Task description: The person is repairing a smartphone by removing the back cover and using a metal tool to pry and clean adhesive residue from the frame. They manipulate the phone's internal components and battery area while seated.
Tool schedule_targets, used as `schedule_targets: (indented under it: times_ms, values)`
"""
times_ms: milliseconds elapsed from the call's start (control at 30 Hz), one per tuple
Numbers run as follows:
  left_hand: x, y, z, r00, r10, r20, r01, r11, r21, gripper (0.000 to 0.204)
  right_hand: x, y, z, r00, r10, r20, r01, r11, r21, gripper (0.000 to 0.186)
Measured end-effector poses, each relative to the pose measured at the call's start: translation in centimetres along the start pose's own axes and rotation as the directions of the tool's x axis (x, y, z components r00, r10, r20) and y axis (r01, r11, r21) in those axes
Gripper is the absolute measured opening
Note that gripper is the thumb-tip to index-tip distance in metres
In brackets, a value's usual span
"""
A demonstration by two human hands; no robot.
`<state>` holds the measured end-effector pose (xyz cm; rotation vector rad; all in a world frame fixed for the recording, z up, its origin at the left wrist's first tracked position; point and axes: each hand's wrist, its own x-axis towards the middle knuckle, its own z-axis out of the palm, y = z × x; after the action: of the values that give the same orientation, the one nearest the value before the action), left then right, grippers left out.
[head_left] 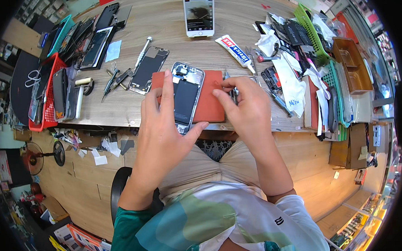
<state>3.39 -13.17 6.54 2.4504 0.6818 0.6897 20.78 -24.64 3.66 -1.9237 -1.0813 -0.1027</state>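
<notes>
— Both hands work at the opened phone [185, 95] on the red mat [211, 102]. Why the split?

— Left hand [163, 127] clamps its edges, likely to steady it; right hand [245, 106] pinches a small tool [233, 93].

— Which way does it lie?

— Flat on the tabletop [169, 23], long axis running away from the person, slightly tilted right.

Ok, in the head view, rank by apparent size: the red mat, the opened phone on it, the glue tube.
1. red mat, largest though partly covered
2. opened phone
3. glue tube, smallest; it lies farther from the camera, yet is clearly smaller.
</notes>
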Motion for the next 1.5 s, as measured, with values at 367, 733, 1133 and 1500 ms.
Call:
schedule_targets:
  times_ms: [367, 733, 1133, 1500]
  values:
    - [-1.0, -2.5, 0.6, 0.990, 0.138, -0.012, -0.138, 0.989, -0.058, 0.095, 1.9, 0.4, -2.5, 0.982, 0.186, -0.024, -0.184, 0.979, 0.090, 0.016]
    - [-0.8, -4.6, 0.2, 0.963, 0.267, 0.026, -0.264, 0.961, -0.085, 0.091, 7.3, -3.8, 2.8, 0.849, -0.476, 0.230, 0.500, 0.864, -0.054, 0.009]
    - [-2.5, -8.0, -0.3, 0.936, 0.221, -0.274, -0.267, 0.953, -0.143, 0.072, 7.7, -3.4, 5.8, 0.789, -0.553, 0.266, 0.599, 0.788, -0.138, 0.008]
    - [-2.6, -7.1, 0.7, 0.943, 0.264, -0.201, -0.285, 0.955, -0.084, 0.080, 7.0, -3.2, 6.2, 0.758, -0.571, 0.314, 0.637, 0.752, -0.169, 0.012]
